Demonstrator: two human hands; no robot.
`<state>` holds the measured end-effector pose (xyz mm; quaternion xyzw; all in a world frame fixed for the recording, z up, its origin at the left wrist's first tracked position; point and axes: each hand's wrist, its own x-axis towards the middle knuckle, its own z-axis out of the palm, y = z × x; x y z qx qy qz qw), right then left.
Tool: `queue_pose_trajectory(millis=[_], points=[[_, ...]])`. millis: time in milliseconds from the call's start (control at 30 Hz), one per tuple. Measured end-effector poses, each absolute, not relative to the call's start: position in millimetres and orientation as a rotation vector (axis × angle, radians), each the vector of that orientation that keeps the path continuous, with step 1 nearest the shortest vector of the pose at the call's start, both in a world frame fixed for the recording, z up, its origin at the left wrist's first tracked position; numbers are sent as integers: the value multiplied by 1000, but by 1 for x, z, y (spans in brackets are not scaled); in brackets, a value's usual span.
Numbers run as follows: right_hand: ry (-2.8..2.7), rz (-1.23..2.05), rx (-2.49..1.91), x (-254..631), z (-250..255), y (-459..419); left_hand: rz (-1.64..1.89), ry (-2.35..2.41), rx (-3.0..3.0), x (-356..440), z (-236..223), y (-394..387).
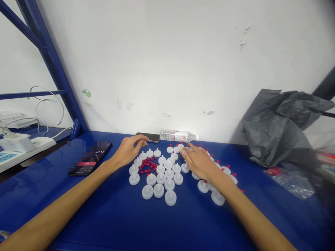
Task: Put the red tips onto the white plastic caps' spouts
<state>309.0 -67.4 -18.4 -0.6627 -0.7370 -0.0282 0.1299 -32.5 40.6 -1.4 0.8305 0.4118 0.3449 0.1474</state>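
Observation:
My left hand (128,149) hovers at the back left of the white nozzle lids (160,178), close to a dark phone lying by the wall. Its thumb and fingers are pinched together, and whatever is between them is too small to make out. A loose heap of small red caps (148,165) lies among the bare white lids, in front of this hand. My right hand (196,159) reaches over the right-hand group of lids, which carry red caps (228,168) on their nozzles. Its fingers are stretched out, palm down, hiding several lids beneath.
A clear bottle (178,135) lies on its side along the wall beside the dark phone (148,137). Another phone (91,159) with a lit screen is at left. A grey plastic bag (282,125) and a clear bag (290,183) sit on the right of the blue table (125,223).

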Motion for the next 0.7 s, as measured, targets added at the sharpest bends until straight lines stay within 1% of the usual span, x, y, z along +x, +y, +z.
queue_pose_trajectory(millis=[167, 300, 400, 567, 700], points=[[-2104, -31, -1968, 309, -20, -67, 1085, 1176, 2500, -34, -1, 36], [-2078, -5, -1962, 308, -24, -66, 1093, 1072, 2668, -35, -9, 34], [-2058, -21, -1919, 308, -24, -64, 1174, 972, 2761, -35, -17, 36], [-1998, -153, -1759, 309, -12, -63, 1381, 823, 2802, -32, -22, 33], [-1858, -384, -1521, 304, -4, -68, 1436, 730, 2833, -27, -21, 22]])
